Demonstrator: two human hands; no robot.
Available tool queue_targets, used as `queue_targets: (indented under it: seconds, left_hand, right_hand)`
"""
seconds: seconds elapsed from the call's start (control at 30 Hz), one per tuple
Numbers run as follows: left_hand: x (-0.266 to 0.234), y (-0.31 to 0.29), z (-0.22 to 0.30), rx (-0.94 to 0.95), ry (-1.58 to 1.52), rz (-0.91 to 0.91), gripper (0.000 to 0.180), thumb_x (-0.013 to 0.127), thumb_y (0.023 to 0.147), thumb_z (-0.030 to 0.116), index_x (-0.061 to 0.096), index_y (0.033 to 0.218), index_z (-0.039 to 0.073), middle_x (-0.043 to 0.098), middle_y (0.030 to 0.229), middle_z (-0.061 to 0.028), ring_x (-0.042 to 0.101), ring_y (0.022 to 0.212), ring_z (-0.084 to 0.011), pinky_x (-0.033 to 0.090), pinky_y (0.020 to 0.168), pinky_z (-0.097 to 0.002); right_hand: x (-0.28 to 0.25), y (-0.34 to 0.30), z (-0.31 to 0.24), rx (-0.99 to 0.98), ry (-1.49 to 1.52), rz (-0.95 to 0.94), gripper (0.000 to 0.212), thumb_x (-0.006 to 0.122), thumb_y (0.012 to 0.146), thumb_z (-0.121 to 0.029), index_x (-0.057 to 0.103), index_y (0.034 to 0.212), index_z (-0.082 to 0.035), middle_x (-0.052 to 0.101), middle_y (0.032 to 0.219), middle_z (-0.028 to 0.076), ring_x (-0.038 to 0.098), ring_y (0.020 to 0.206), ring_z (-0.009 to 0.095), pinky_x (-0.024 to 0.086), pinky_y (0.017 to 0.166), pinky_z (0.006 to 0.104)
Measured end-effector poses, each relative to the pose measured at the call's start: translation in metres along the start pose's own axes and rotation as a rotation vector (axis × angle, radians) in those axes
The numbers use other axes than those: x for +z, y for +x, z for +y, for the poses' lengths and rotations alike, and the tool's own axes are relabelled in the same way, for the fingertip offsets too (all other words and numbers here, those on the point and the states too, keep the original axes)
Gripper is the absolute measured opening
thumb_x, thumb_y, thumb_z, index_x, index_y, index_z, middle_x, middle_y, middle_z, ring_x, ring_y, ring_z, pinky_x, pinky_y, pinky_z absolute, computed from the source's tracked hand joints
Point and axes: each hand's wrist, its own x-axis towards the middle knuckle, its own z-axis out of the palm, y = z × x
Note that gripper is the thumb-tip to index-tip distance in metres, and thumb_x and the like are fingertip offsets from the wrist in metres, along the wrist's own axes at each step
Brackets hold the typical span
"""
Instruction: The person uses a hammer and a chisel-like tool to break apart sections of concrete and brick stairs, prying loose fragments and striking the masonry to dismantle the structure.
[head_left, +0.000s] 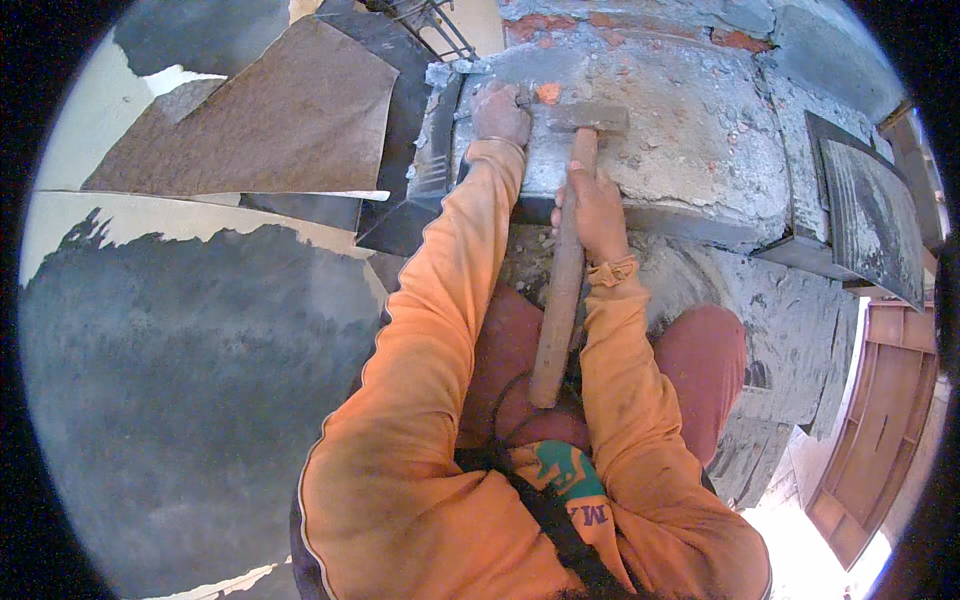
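The person is crouching in front of a rough block of masonry (680, 150), grey plaster over red brick, and is working on its top surface with a hammer (570, 230). The right hand (597, 215) is closing fully around the long wooden handle, quite near to the metal head (588, 118), which is lying flat on the plaster just beside the left hand (500, 112). The left hand is curled shut on something small and dark, probably a chisel (523, 97), but it is mostly hidden by the fingers, so I cannot tell its shape or its angle. A small orange chip of brick (549, 92) is showing right next to that spot. In my judgement, for doing this step well, the left hand should be keeping the tool steady with the fingers below the struck end, and the hammer face should be meeting it squarely, not at a slant. The grip near the head is giving good control but little force, so short, measured blows are suiting it better than wide swings. Loose crumbs are lying on the plaster, so pieces may be flying. To the left, dark flat sheets (270, 120) are lying on the floor, well apart from the work.
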Motion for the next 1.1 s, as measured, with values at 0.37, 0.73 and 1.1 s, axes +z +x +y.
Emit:
queue_targets:
  seconds: [0.37, 0.73, 1.1]
  left_hand:
    - [-0.033, -0.017, -0.007, 0.091, -0.045, -0.308, 0.021, 0.054, 0.076, 0.011, 0.066, 0.093, 0.013, 0.057, 0.115, -0.0231, 0.057, 0.098, -0.0404, 0.046, 0.089, -0.0447]
    - [-0.055, -0.028, -0.008, 0.084, -0.293, -0.299, 0.019, 0.055, 0.073, 0.008, 0.066, 0.089, 0.009, 0.061, 0.109, -0.0203, 0.058, 0.1, -0.0384, 0.046, 0.088, -0.0429]
    - [-0.047, -0.028, -0.006, 0.065, -0.219, -0.341, 0.022, 0.054, 0.072, 0.003, 0.067, 0.089, 0.009, 0.063, 0.094, -0.0195, 0.059, 0.094, -0.0391, 0.047, 0.084, -0.0432]
  right_hand:
    - [-0.004, -0.009, -0.009, -0.042, 0.064, 0.01, 0.029, 0.045, 0.095, -0.034, 0.046, 0.089, -0.006, 0.053, 0.062, 0.007, 0.056, 0.045, 0.018, 0.046, 0.039, 0.0333]
    - [0.002, -0.001, -0.008, 0.068, 0.092, -0.145, 0.028, 0.046, 0.094, -0.034, 0.045, 0.088, -0.007, 0.053, 0.064, 0.006, 0.053, 0.044, 0.018, 0.045, 0.04, 0.0327]
    - [-0.003, -0.002, 0.005, 0.058, 0.103, -0.038, 0.029, 0.044, 0.096, -0.034, 0.046, 0.086, -0.007, 0.054, 0.064, 0.006, 0.055, 0.045, 0.018, 0.046, 0.042, 0.0326]
